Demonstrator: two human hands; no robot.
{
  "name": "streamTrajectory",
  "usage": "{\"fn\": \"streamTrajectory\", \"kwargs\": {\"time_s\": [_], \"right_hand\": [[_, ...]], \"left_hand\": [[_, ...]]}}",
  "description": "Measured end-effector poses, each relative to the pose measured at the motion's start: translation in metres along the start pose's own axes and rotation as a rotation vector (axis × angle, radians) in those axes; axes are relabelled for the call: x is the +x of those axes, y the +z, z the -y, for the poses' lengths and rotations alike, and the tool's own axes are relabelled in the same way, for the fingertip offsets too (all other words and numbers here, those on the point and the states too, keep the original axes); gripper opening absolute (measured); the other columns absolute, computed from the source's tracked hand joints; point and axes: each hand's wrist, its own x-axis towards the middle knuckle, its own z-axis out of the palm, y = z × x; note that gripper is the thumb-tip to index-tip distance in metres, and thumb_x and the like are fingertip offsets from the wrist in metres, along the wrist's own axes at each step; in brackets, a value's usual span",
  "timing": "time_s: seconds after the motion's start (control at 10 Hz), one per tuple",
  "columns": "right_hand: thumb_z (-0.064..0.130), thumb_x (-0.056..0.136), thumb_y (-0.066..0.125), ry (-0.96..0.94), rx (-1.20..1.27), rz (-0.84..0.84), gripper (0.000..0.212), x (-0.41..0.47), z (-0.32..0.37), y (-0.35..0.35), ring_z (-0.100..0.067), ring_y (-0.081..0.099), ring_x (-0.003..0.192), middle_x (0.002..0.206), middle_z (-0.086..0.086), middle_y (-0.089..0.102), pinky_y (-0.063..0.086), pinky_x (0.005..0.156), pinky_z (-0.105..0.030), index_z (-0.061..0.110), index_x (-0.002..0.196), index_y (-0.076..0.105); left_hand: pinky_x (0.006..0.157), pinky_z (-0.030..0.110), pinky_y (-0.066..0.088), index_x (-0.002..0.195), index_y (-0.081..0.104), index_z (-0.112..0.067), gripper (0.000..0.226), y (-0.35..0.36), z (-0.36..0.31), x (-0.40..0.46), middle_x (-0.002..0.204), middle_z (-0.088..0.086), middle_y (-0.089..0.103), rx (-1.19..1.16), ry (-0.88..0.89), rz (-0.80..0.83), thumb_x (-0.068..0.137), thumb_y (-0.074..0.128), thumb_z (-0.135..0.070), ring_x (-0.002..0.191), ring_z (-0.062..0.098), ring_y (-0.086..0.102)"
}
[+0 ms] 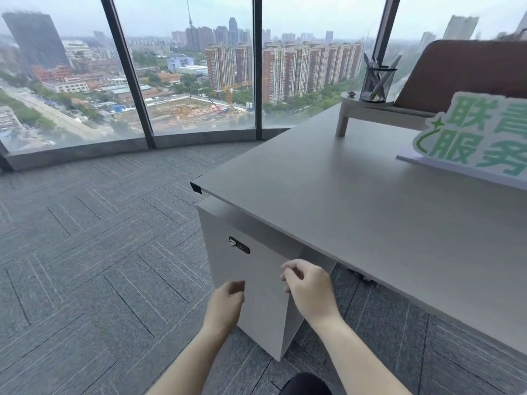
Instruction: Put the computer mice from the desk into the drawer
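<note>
Grey carpet covers the floor at left, below three window panes. One left hand is extended forward on a bare forearm, fingers curled loosely, at the left edge of the drawer cabinet; whether its grip has closed on that edge cannot be told. One right hand is extended alongside, fingers bent and partly open over the cabinet's right front corner, with nothing visible in its grip. The cabinet stands under the desk, front shut, with one combination lock near its top. On the desk: one riser shelf carrying one mesh pen cup, and one green-lettered sign. No computer mouse is visible in this view.
</note>
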Motion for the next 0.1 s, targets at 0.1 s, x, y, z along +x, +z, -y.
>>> {"fn": "streamTrajectory", "kwargs": {"time_s": [0.1], "right_hand": [[0.008, 0.093, 0.059, -0.158, 0.269, -0.073, 0.021, -0.0283, 0.0547, -0.0369, -0.015, 0.067, 0.057, 0.072, -0.001, 0.075, 0.057, 0.062, -0.032, 0.021, 0.085, 0.074]], "left_hand": [[0.084, 0.038, 0.055, 0.083, 0.072, -0.036, 0.033, -0.0152, 0.0321, -0.0494, 0.087, -0.004, 0.077, 0.054, -0.023, 0.013, 0.074, 0.057, -0.009, 0.081, 0.018, 0.071]]}}
